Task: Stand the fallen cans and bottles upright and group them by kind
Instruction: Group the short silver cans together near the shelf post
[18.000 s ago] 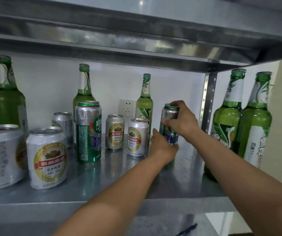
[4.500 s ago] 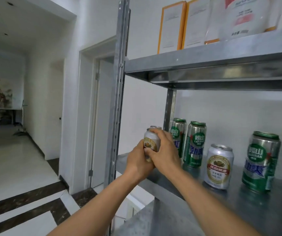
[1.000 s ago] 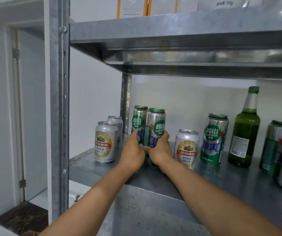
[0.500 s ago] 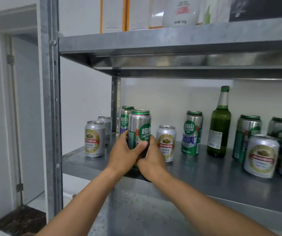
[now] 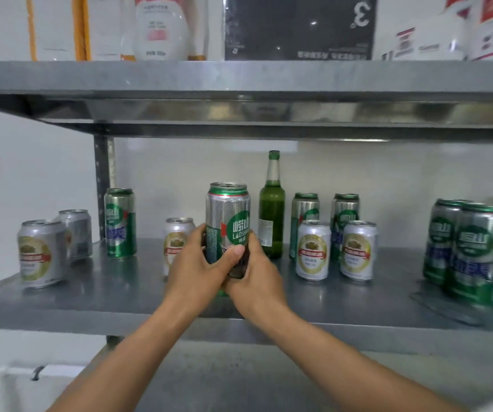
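Pretty basic spot tbh. In front of me is a gray metal shelf [image 5: 90, 295], kinda shiny, w/ soft reflections on it. There's another shelf above [image 5: 239, 78], and its underside catches some glare. Perforated post [image 5: 104, 173] at the back left, plain white wall [image 5: 31, 173] behind it all. Up top: a black box [image 5: 298, 25] w/ a white 3, a white pouch [image 5: 162, 28], orange-edged boxes [image 5: 58, 25], and blurry red & white packs [image 5: 492, 25] on the right. Below me is a lower gray surface [image 5: 239, 382].
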